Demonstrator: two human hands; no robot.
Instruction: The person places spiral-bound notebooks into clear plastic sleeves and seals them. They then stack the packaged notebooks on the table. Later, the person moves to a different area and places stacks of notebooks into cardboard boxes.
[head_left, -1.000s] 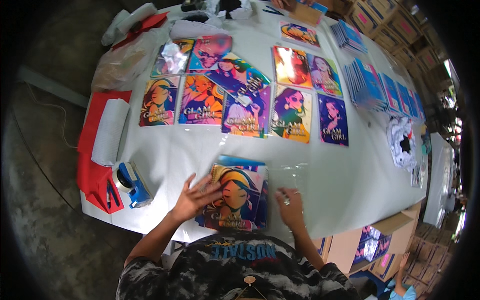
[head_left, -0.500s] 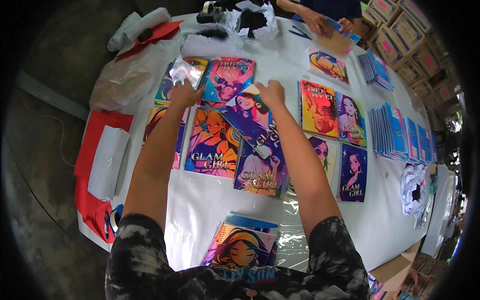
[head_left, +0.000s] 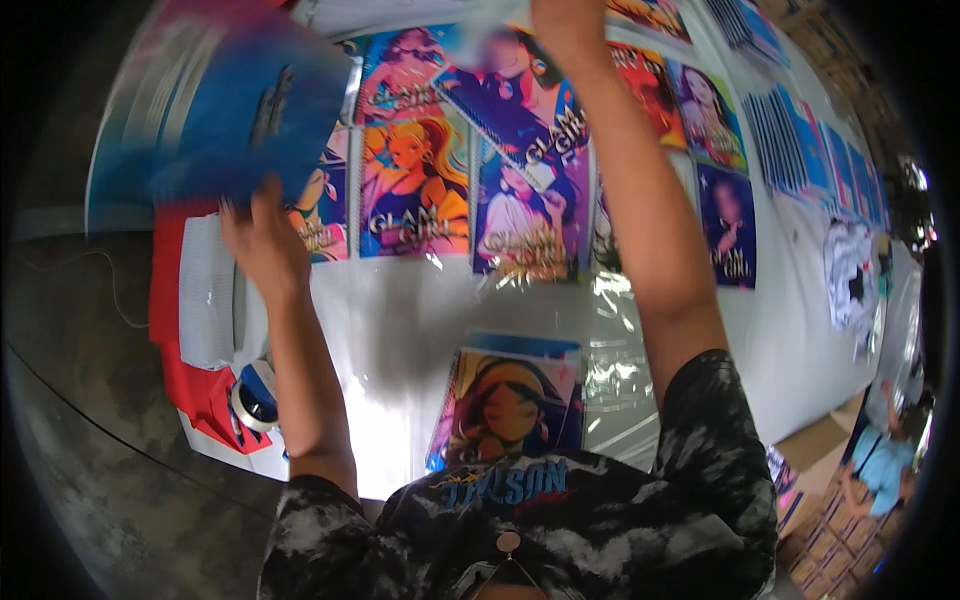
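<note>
My left hand (head_left: 265, 240) grips the lower edge of a large blue notebook (head_left: 225, 120), lifted over the table's left side and smeared by motion. At the top edge of the picture my right hand (head_left: 570, 35) is partly cut off, its fingers hidden. It is nearest a tilted dark purple notebook (head_left: 515, 110) lying across others. Below that lie an orange notebook (head_left: 415, 195) and a purple-pink one (head_left: 525, 215), side by side. Close to my chest rests another spiral notebook (head_left: 505, 400) with a yellow-haired figure on its cover.
Blue notebooks (head_left: 785, 140) stand in overlapping rows at the right. On the left edge are a white padded roll (head_left: 205, 300), red sheets (head_left: 200, 400) and a tape roll (head_left: 252, 400). Crumpled plastic (head_left: 850, 275) lies far right. Another person (head_left: 878, 465) is at the lower right.
My left hand has come back toward me and left, now holding the raised blue notebook. My right hand has moved up in the picture. The whole view has shifted.
</note>
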